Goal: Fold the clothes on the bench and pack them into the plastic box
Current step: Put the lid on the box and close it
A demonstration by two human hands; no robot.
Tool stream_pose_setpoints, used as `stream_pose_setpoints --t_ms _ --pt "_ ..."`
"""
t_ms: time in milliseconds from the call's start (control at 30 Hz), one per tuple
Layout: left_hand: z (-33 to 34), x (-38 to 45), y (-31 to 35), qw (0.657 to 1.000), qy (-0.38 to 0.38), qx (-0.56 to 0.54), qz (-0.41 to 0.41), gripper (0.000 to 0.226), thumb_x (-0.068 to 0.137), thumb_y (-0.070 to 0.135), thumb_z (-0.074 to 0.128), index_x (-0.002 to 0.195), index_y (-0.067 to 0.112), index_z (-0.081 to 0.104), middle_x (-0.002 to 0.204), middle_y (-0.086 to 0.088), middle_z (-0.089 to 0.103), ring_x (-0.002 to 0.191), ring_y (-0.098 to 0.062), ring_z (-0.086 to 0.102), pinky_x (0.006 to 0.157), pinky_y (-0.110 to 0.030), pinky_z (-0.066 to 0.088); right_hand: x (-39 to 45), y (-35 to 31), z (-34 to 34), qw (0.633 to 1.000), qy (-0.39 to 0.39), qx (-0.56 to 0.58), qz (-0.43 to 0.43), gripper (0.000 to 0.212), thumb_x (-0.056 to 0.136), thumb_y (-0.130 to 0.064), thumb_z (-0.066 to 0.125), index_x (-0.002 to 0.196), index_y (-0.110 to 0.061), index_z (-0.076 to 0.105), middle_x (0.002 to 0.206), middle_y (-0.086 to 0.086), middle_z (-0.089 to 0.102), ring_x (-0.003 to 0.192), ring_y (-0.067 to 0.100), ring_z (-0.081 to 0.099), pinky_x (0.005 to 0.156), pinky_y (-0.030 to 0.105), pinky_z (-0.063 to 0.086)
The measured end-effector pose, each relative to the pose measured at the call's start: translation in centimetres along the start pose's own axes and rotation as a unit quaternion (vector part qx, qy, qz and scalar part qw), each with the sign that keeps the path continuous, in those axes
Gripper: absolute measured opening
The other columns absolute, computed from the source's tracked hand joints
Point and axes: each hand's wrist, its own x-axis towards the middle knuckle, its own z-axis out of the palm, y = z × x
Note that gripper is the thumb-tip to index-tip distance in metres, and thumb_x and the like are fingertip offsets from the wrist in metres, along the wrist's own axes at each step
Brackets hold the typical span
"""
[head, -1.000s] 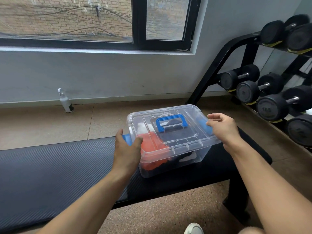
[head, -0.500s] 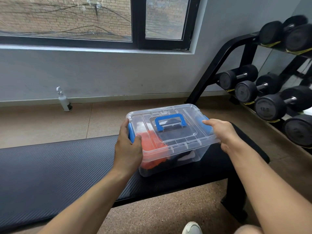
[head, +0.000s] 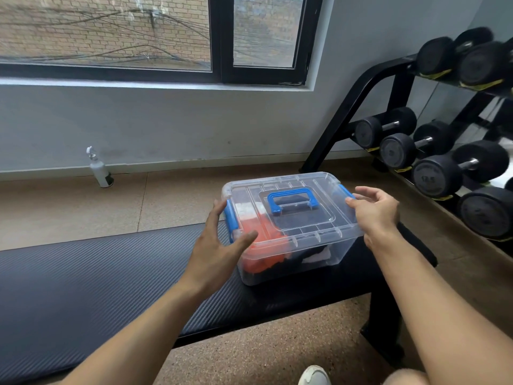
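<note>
Packing: clothes (head: 262, 240) inside plastic box (head: 294, 232), lid (head: 291, 207) on.
Fingers: left hand (head: 219, 243), right hand (head: 374, 211) spread, flanking box.
Left: confirm blue latches (head: 231, 218) closed.

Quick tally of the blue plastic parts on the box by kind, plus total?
Side latches: 2, one on the left end and one on the right end of the plastic box
Carry handle on the lid: 1
Total: 3 blue parts
</note>
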Motion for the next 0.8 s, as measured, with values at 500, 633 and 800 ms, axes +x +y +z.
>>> stream_pose_setpoints --t_ms 500,633,800 --pt "1.5 -0.4 0.1 0.991 -0.127 0.029 0.028 0.090 0.083 0.051 0.073 0.157 0.042 0.022 0.156 0.025 0.026 0.147 0.000 0.025 0.125 -0.036 0.020 -0.3 -0.7 -1.8 0.944 0.016 -0.231 -0.233 0.019 0.094 -0.038 0.063 0.109 -0.031 0.071 0.115 0.003 0.069 0.108 0.021 0.063 0.074 0.028 0.050" --pt "1.7 -0.1 0.5 0.991 -0.129 0.035 0.032 0.083 0.084 0.047 0.074 0.155 0.039 0.031 0.156 0.026 0.030 0.145 0.006 0.026 0.122 -0.027 0.020 -4.7 -2.5 0.9 0.887 -0.153 -0.286 -0.330 0.033 0.096 -0.039 0.065 0.125 -0.024 0.070 0.137 -0.003 0.063 0.132 0.017 0.050 0.107 0.037 0.042" --pt "1.8 0.1 0.2 0.987 -0.144 0.048 0.044 0.080 0.086 0.040 0.076 0.154 0.037 0.035 0.158 0.023 0.034 0.142 0.012 0.027 0.121 -0.021 0.019 -4.8 -1.4 1.6 0.832 -0.260 -0.368 -0.323 0.045 0.096 -0.056 0.056 0.132 -0.032 0.065 0.144 -0.013 0.057 0.137 0.012 0.046 0.114 0.045 0.040"
